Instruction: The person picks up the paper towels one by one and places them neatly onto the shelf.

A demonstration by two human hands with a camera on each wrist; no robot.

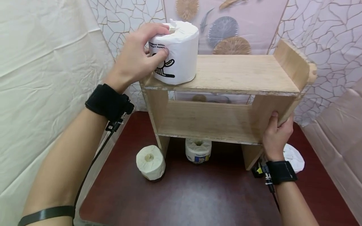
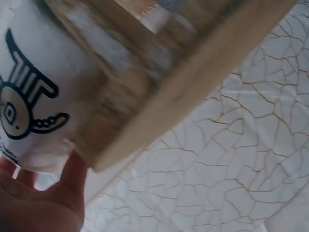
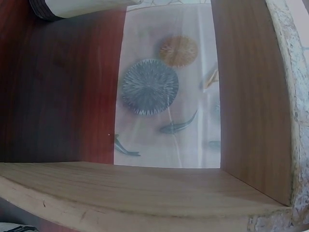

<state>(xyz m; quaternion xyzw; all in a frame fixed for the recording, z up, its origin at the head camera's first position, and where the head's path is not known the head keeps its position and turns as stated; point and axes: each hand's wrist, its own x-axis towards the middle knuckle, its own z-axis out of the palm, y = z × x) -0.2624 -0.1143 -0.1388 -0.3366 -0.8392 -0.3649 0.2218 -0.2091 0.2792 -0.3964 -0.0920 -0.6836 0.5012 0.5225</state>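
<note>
The shelf looked to be pale, bare wood, smooth and matt across its boards but rough and chipped along its whitish front edges, and the toilet roll on top of the shelf was wrapped in matt white paper, lightly creased. Beneath the shelf, the dark red-brown table had a smooth, glossy finish with a pale sheen, while the lower roll by the shelf's left foot wore wrinkled, matt off-white paper. Left of the shelf hung creased, matt cream cloth, and behind the shelf the crackle-patterned wall covering looked smooth and faintly shiny.
</note>
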